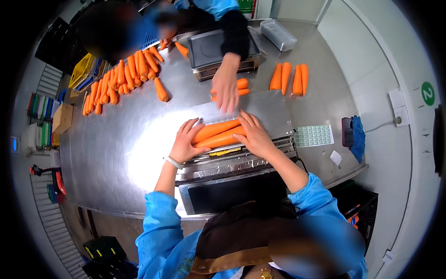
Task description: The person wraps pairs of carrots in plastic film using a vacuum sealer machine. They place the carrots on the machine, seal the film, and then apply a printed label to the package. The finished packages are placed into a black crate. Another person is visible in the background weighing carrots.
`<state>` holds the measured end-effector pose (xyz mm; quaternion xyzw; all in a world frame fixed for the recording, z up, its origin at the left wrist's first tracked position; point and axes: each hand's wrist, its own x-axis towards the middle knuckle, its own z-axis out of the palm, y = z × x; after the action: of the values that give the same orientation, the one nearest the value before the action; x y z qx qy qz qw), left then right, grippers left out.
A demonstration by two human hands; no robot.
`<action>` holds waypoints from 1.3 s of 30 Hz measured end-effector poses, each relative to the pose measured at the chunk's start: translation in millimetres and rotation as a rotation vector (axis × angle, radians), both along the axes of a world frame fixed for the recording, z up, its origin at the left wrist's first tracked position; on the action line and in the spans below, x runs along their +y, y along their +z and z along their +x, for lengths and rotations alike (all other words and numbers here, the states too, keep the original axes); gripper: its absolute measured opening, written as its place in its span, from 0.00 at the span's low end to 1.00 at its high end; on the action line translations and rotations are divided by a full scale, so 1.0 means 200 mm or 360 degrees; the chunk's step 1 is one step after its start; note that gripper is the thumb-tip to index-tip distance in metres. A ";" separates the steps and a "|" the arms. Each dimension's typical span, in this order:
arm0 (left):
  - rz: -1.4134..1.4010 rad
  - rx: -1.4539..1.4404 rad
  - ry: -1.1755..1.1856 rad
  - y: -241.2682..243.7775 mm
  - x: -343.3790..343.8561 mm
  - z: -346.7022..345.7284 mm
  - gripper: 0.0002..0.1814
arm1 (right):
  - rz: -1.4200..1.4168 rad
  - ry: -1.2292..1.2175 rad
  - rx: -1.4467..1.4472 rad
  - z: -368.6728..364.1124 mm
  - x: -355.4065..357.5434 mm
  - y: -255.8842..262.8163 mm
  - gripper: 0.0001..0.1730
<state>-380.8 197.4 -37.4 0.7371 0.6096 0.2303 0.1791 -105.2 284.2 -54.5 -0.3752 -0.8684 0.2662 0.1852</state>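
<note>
Two long carrots lie side by side in front of me, over the near part of a metal film-wrapping machine. My left hand grips their left ends, thumb on the near side and fingers on the far side. At their right ends my right hand holds them in the same way. A clear plastic edge shows just behind the carrots; whether it is a tray or film I cannot tell. Beyond it a co-worker's hand reaches over other carrots, apart from my hands.
A scale stands across the steel table. Many loose carrots are heaped at the far left. Two wrapped carrot packs lie right of the scale, near stacked clear trays. A label sheet and phone lie right.
</note>
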 end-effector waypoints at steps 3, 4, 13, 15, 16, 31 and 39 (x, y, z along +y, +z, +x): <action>0.0058 0.0074 0.0003 0.00 0.00 0.00 0.44 | 0.0022 0.0024 0.0053 0.03 -0.01 0.02 0.35; 0.0048 0.0079 0.0014 0.00 0.00 0.00 0.44 | 0.0033 0.0028 0.0110 0.05 0.01 0.05 0.33; 0.0023 0.0022 0.0026 -0.03 -0.01 0.00 0.45 | -0.0194 0.0011 0.0479 0.00 -0.04 0.02 0.19; 0.0015 0.0060 0.0045 -0.03 -0.01 0.01 0.46 | -0.0198 -0.0085 0.0553 -0.04 -0.04 0.01 0.15; 0.0029 0.0074 0.0049 -0.03 -0.02 0.01 0.47 | -0.0219 -0.0113 0.0540 -0.05 -0.03 0.00 0.15; 0.0398 -0.0696 0.0622 -0.05 -0.23 -0.13 0.32 | -0.1342 0.0272 0.0367 0.43 -0.51 0.23 0.15; -0.0050 -0.0787 0.1393 -0.16 -0.96 -0.22 0.08 | -0.1122 0.0528 -0.0213 1.12 -0.93 0.08 0.27</action>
<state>-424.0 4.5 -69.1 0.3330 0.8042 0.4425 0.2159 119.4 97.6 -37.9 -0.2868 -0.7826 0.5495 -0.0577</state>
